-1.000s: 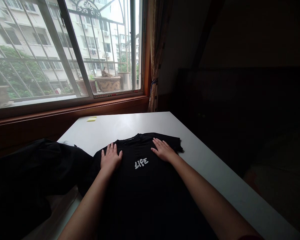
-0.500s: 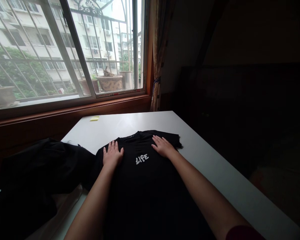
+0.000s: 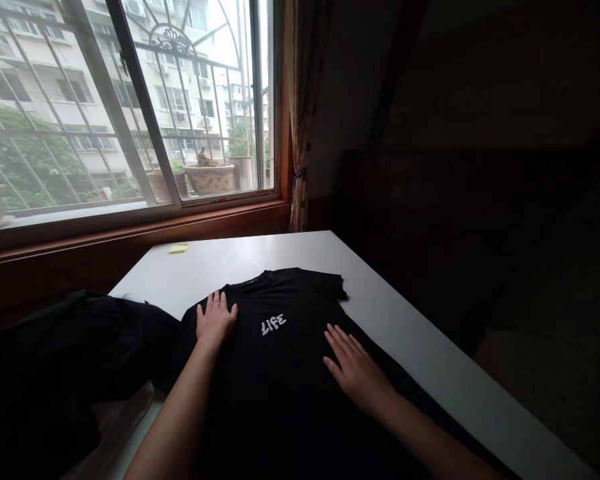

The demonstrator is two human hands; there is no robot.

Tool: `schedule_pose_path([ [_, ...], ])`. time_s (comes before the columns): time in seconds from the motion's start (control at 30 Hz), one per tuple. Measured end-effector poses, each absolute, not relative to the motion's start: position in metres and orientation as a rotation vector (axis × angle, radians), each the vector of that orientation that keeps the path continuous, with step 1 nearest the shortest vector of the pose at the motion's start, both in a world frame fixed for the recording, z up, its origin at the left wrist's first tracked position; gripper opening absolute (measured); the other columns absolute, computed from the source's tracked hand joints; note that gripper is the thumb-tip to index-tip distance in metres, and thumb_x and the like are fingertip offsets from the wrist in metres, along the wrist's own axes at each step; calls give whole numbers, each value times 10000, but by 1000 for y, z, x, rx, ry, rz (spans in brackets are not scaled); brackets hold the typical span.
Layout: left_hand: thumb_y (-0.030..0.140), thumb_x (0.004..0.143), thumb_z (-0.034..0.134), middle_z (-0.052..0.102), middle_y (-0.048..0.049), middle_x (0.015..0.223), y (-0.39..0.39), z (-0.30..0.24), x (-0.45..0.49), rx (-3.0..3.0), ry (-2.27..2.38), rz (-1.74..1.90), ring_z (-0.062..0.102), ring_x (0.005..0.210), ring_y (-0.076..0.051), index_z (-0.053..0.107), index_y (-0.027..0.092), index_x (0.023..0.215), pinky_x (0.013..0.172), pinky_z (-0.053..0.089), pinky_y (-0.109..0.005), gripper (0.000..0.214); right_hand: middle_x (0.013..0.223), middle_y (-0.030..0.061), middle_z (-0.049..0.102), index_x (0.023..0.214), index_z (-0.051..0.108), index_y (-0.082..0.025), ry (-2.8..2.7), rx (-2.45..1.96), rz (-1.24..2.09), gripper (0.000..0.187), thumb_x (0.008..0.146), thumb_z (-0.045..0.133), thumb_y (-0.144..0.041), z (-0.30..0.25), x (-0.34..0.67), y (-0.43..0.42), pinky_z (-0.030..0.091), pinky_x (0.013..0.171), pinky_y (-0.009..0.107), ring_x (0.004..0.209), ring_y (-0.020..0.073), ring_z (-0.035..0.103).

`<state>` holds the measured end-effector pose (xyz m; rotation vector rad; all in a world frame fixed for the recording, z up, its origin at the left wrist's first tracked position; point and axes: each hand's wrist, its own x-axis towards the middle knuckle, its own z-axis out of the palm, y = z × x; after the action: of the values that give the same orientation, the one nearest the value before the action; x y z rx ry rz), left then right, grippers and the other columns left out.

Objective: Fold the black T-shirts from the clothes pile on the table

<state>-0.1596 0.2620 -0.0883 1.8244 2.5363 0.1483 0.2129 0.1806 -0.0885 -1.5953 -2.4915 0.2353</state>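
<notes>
A black T-shirt [image 3: 280, 387] with white lettering on its chest lies spread on the white table [image 3: 300, 248], collar toward the window. My left hand [image 3: 216, 321] rests flat on the shirt near the shoulder left of the collar, fingers spread. Palm down on the right side of the shirt's body is my right hand [image 3: 353, 365], its fingers stretched out toward the lettering. Neither hand grips the cloth. The shirt's lower part runs out of view beneath my forearms.
A heap of dark cloth [image 3: 80, 360] lies at the left, with a pale cloth under it. Yellow sticky notes [image 3: 178, 248] lie at the table's far left corner. Behind stand a barred window [image 3: 180, 120] and a tied curtain [image 3: 300, 133].
My right hand has slid from the right shoulder of the shirt down along its side, toward me. My left hand stays at the left shoulder. The view has shifted slightly.
</notes>
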Motion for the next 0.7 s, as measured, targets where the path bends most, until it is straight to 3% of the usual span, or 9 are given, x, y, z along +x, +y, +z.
schedule_pose_path([
  [0.3,545,1010,173,95,-62,1676,262,-89,-159,1802,2535,147,42,1546,-255,235,125,1595,1235,105,-546,723,1663,0,191,1601,244,-261,-2380,-1802,336,697,1010,313,-624,-80,288,121,260,1243,491,1516,279,238],
  [0.7,529,1013,148,126,-95,1673,245,-85,-158,1682,2621,141,70,1544,-263,245,99,1588,1227,120,-565,725,1680,-16,117,1616,118,-304,-2561,-1624,331,697,1019,251,-640,-78,309,170,106,1266,494,1544,228,133],
])
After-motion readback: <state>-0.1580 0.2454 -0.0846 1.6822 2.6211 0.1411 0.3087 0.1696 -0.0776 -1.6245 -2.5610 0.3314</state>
